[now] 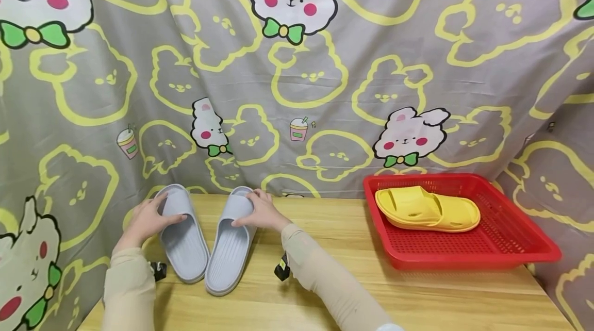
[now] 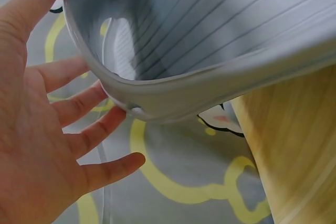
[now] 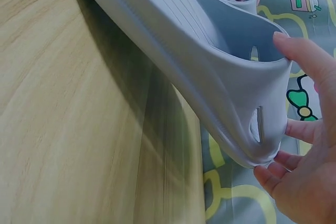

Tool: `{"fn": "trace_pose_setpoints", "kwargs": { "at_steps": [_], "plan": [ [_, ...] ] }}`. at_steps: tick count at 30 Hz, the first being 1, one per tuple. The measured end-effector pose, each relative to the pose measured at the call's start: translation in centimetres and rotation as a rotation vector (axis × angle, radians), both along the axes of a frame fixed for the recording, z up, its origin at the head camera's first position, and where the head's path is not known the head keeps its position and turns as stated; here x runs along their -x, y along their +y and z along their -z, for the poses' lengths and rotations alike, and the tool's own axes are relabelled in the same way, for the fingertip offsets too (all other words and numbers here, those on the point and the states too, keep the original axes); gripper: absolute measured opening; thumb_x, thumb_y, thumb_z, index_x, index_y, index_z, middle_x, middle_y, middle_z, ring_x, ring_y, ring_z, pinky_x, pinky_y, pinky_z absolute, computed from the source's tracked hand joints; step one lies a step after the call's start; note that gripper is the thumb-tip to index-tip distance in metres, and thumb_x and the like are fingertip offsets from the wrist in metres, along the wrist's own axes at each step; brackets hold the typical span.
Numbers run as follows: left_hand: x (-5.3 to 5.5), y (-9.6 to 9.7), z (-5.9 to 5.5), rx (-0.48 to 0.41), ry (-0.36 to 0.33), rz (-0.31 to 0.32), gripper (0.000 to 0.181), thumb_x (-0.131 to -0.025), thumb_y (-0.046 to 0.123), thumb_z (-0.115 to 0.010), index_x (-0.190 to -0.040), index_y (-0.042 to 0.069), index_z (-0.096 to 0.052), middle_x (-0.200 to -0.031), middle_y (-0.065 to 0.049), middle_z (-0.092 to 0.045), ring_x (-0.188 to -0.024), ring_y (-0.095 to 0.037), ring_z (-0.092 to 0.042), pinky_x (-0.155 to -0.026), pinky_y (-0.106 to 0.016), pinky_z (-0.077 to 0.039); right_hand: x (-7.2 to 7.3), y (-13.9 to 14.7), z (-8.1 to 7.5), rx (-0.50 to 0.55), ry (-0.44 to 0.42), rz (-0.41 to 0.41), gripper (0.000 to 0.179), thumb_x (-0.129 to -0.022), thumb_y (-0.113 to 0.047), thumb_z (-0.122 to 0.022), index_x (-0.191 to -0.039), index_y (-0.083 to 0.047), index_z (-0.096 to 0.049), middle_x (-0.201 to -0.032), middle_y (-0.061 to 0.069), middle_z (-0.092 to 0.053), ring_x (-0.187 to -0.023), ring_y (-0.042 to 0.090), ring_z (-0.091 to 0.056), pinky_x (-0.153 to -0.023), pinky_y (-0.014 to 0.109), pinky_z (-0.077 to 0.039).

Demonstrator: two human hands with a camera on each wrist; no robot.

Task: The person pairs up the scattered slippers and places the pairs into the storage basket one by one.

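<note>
Two grey slippers with ribbed insoles lie side by side, toes spread toward the curtain and heels close together. My left hand (image 1: 146,221) holds the left slipper (image 1: 184,248) by its strap. In the left wrist view the thumb is at the strap's rim, while spread fingers (image 2: 100,129) reach its outer side. The right slipper (image 1: 227,256) is held at the toe end by my right hand (image 1: 264,212). Its thumb (image 3: 302,51) presses the strap's edge, with the other fingers below on the outer side. A shadow falls on the wood beneath this slipper.
A red plastic basket (image 1: 464,259) stands at the right of the wooden table (image 1: 325,253). Inside, yellow slippers (image 1: 427,210) lie against the basket's back left side. A grey patterned curtain (image 1: 320,161) hangs behind the table and along its sides.
</note>
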State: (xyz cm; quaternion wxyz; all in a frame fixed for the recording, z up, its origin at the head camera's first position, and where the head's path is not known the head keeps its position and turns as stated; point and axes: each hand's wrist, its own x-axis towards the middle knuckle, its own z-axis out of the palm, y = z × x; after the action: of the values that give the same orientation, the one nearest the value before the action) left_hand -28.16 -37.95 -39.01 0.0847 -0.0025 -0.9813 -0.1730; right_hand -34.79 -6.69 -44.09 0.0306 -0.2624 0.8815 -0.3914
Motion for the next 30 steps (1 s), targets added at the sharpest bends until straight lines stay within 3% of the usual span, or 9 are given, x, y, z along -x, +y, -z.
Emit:
{"fn": "trace_pose_setpoints", "kwargs": {
  "at_steps": [9, 19, 30],
  "plan": [
    [-1.1, -0.4, 0.6, 0.006, 0.073, -0.071, 0.105, -0.078, 0.062, -0.07, -0.147, -0.007, -0.032, -0.132, -0.045, -0.042, -0.117, -0.06, -0.042, -0.094, -0.067, -0.037, -0.3, 0.9, -0.3, 0.09, -0.025, 0.036, 0.088, -0.069, -0.048, -0.084, -0.141, -0.014, -0.047, -0.155, 0.013, -0.029, -0.138, 0.031, -0.029, -0.102, 0.048, -0.043],
    [-2.3, -0.2, 0.9, -0.1, 0.097, -0.14, 0.104, -0.08, 0.061, -0.068, -0.149, -0.005, -0.028, -0.14, -0.045, -0.035, -0.126, -0.065, -0.028, -0.098, -0.072, -0.028, 0.0, 2.4, 0.2, 0.142, -0.015, 0.081, 0.089, -0.071, -0.048, -0.083, -0.143, -0.011, -0.045, -0.154, 0.014, -0.03, -0.14, 0.033, -0.029, -0.103, 0.05, -0.044],
    [-2.5, 0.2, 1.8, -0.151, 0.156, -0.185, 0.102, -0.08, 0.061, -0.069, -0.148, -0.005, -0.031, -0.137, -0.043, -0.039, -0.126, -0.06, -0.031, -0.102, -0.068, -0.024, 0.0, 4.0, 0.7, 0.225, -0.029, 0.162, 0.09, -0.071, -0.047, -0.083, -0.143, -0.01, -0.044, -0.155, 0.013, -0.029, -0.142, 0.034, -0.024, -0.107, 0.048, -0.04]
  ]
}}
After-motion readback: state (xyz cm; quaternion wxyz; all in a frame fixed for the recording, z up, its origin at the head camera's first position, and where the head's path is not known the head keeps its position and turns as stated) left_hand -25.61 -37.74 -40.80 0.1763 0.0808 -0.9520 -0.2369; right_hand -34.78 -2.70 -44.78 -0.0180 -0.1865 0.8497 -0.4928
